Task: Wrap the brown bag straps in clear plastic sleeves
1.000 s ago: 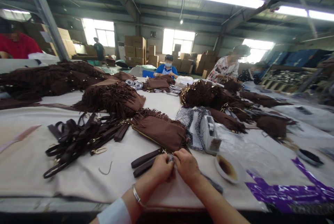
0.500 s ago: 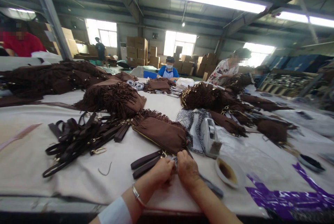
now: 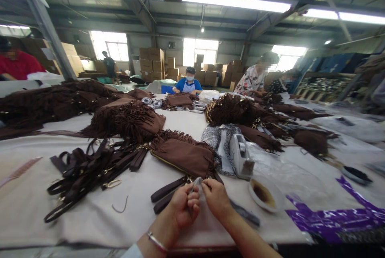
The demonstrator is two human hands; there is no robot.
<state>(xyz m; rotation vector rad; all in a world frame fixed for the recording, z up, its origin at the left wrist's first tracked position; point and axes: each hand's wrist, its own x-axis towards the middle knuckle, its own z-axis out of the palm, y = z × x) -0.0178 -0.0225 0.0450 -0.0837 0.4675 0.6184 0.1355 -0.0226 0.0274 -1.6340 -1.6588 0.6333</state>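
Fingers of the left hand are clamped on a grey piece; those of the right hand are together near its tip, their hold unclear. Both hands are inside the front edge of the white-covered table. A brown fringed bag lies just beyond, two dark straps beside the left, a white dish apart rightward.

Head cam faces fwd/down over tbl from nr edge.
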